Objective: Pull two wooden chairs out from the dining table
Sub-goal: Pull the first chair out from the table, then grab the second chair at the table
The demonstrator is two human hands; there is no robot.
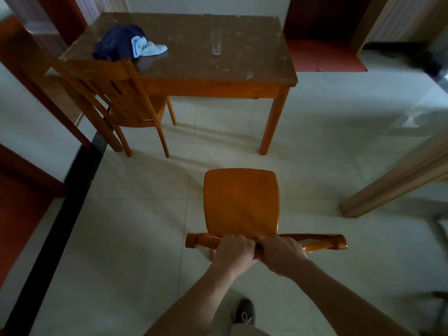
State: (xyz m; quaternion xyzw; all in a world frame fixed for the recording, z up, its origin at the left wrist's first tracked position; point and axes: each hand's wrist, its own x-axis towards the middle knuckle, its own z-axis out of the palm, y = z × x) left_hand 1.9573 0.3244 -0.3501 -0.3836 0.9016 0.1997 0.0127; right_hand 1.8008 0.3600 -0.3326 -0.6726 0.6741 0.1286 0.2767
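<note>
Two bare hands are gripping the top rail of a wooden chair (241,202) — the left grip (234,251) and right grip (281,254) are both closing around it, side by side and touching. This chair is standing on the tiled floor (121,226), well apart from the desk (194,66). Another chair (116,98) is sitting tucked at the desk's left corner. On the desk are lying a dark blue cloth (116,42), a light blue cloth (148,47) and a glass (216,42).

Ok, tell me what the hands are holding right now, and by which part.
Both the left hand and the right hand grip the near wooden chair by the top rail of its backrest, side by side near the rail's middle.
</note>
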